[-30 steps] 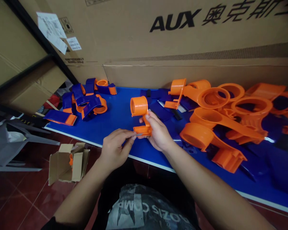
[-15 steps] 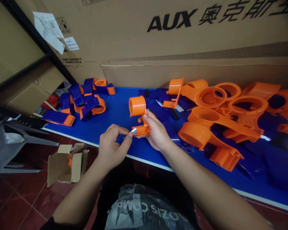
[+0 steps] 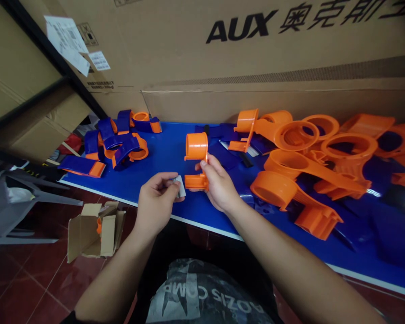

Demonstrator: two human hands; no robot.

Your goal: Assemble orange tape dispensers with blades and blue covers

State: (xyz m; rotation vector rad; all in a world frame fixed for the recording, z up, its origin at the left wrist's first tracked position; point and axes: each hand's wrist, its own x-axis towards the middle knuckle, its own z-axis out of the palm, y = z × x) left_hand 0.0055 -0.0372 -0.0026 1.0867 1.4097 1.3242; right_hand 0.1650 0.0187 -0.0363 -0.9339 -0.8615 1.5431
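Note:
My right hand [image 3: 219, 182] is closed around the middle of an orange tape dispenser frame [image 3: 196, 146]. Its round hub points up and its short grooved end [image 3: 195, 182] points left. My left hand [image 3: 160, 198] pinches a small flat silver-grey piece, seemingly a metal blade [image 3: 180, 187], between thumb and fingers. A small gap separates this piece from the grooved end of the frame. Both hands are above the near edge of the blue table [image 3: 175, 155].
Several orange dispenser frames [image 3: 280, 191] lie heaped on the right, with dark blue plastic pieces [image 3: 229, 157] among them. At the left are several dispensers with blue covers [image 3: 113, 139]. A large cardboard box [image 3: 175, 54] stands behind; an open carton [image 3: 87, 234] sits on the floor.
My left hand has drawn slightly left and down from the frame, and the silver piece has turned to show its flat face. The frame has turned a little and shifted slightly right.

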